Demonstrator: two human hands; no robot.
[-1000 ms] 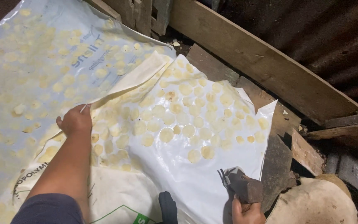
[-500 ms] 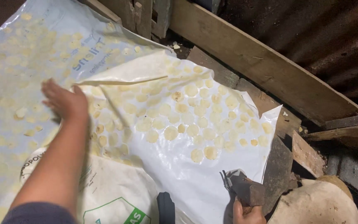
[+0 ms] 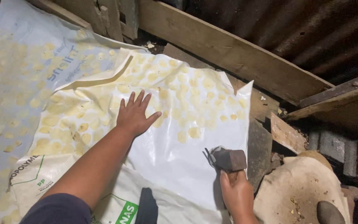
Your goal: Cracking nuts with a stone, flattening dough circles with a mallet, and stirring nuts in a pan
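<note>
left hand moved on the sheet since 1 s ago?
Yes. The left hand has shifted right across the white plastic sheet, away from its left fold and nearer the wooden beam; it now lies flat among the yellow discs.

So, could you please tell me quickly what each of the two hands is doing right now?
Left hand: open, fingers spread, palm flat on the white plastic sheet among the pale round slices.
Right hand: closed around the handle of a dark block-headed tool.

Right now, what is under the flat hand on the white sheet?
The left hand lies flat on the white plastic sheet, among pale yellow round slices. Whatever lies directly beneath the palm is hidden.
</note>
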